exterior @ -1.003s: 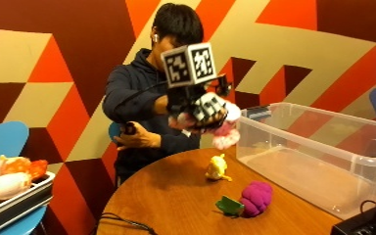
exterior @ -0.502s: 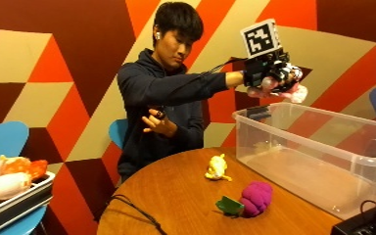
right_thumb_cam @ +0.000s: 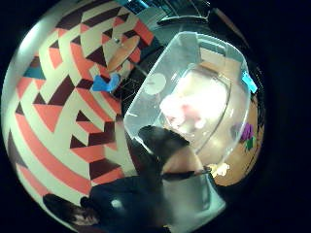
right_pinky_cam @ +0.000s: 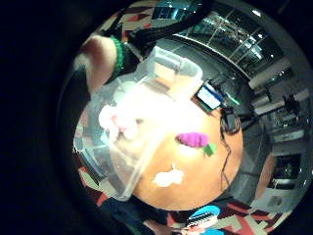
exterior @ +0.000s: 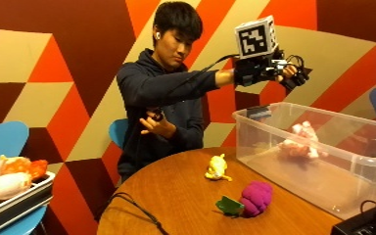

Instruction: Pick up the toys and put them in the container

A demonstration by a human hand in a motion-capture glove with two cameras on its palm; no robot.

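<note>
Toys first, nearest to me: a purple toy [exterior: 257, 198] with a green leaf end lies on the round wooden table [exterior: 175, 196], well short of the container. Just behind it, a small yellow toy [exterior: 217, 168] sits on the table near the container's front wall, apart from the purple one. I can see both from the little-finger palm view too, lying on bare wood beside the bin.

Next comes the clear plastic container [exterior: 253, 147] on the table's far side. Inside it I see a pink-and-white toy [exterior: 298, 143], down in the bin against the far wall; I cannot tell whether it is resting on the floor or not.

Above the container, I see my right hand [exterior: 291, 76] raised at arm's length over the bin's back edge. Its fingers look relaxed and spread, and they hold nothing.

Farther back, the bare left hand [exterior: 156, 125] is held in front of the chest, curled around a small dark object.

Off to the side, a tray [exterior: 15, 203] with more plush toys rests on a blue chair [exterior: 5, 147].
</note>
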